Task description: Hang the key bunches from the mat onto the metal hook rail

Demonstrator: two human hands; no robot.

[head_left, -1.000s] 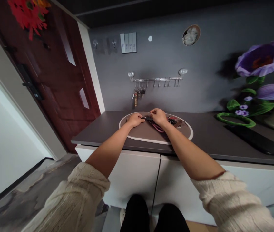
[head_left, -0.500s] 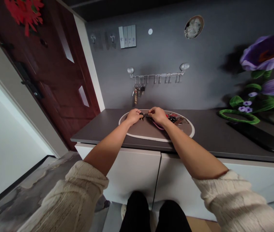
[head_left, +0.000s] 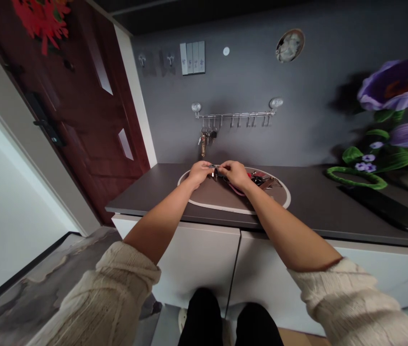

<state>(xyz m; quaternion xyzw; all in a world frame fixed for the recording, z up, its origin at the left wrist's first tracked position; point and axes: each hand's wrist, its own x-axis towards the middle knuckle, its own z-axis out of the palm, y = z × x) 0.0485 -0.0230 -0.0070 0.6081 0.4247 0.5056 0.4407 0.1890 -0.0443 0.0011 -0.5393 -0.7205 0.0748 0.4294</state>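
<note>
My left hand (head_left: 200, 173) and my right hand (head_left: 234, 173) are close together above the brown oval mat (head_left: 207, 198) with its pale rim. Between their fingertips is a small bunch of keys (head_left: 215, 173), dark with a shiny metal part hanging down. Both hands are closed in a pinch on it; the exact grip of each finger is too small to make out. Just right of my right hand lies a pile of keys and keyrings (head_left: 260, 179) with red, black and brown pieces. A pinkish strap (head_left: 236, 190) curves out from beneath that hand.
On the wall, a clear hook rail (head_left: 236, 115) carries several hanging keys (head_left: 207, 138) at its left end. Purple flowers (head_left: 398, 86) with a green ring base stand right on the dark counter (head_left: 312, 202), beside a black flat object (head_left: 384, 206). A dark red door (head_left: 92, 105) is left.
The fingertips of my two hands have come a little closer together around the keys, which now show a bright metal glint. The view has tilted slightly upward.
</note>
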